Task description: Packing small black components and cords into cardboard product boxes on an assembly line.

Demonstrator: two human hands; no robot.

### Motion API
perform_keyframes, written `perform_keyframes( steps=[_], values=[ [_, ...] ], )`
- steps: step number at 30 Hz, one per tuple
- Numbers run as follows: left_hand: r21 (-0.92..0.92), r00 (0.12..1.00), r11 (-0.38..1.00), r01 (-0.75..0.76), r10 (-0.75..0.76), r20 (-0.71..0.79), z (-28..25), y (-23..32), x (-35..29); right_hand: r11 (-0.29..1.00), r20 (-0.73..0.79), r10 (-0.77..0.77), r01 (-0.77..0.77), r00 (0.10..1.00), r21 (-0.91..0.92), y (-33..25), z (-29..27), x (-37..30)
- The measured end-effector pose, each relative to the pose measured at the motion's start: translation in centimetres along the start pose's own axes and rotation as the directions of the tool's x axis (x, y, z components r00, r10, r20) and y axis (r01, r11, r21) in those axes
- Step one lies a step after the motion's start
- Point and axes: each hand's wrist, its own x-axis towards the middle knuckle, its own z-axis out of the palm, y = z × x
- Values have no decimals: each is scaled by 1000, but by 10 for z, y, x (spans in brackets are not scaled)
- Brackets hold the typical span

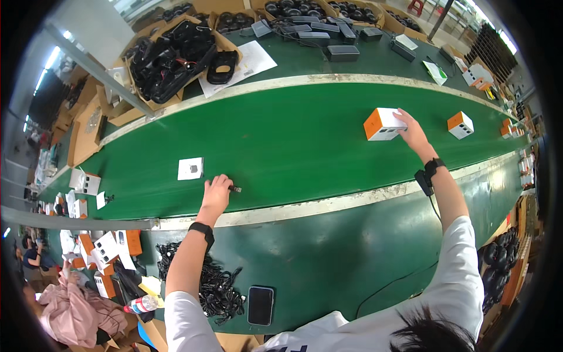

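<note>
My right hand (413, 130) reaches far out over the green conveyor belt (281, 135). Its fingers grip the right side of a white and orange box (384, 124). Closer in, above the belt's near edge, my left hand (216, 195) is closed, and the dark end of a USB cable (235, 189) sticks out to its right. The rest of that cable is hidden by the hand. A flat white booklet (190, 169) with a small picture lies on the belt just beyond my left hand.
A second white and orange box (460, 125) stands farther right on the belt. On the near table lie a heap of black cables (220, 287) and a phone (260, 305). A metal rail (76, 223) crosses at left, near a co-worker in pink (76, 311). Cartons of black parts (170, 64) stand beyond.
</note>
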Motion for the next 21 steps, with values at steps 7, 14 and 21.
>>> perform_keyframes(
  steps=[7, 14, 21],
  values=[
    [-451, 928, 862, 230, -334, -165, -12, -14, -1, 987, -150, -136, 121, 979, -107, -94, 9, -52],
    [-324, 562, 590, 739, -806, -184, 0, -104, 9, 987, 15, -89, 86, 996, 134, -148, 48, -116],
    [-445, 563, 562, 697, -814, -146, 21, -82, 52, 984, 98, 51, -67, 994, 164, -125, 53, -149]
  ],
)
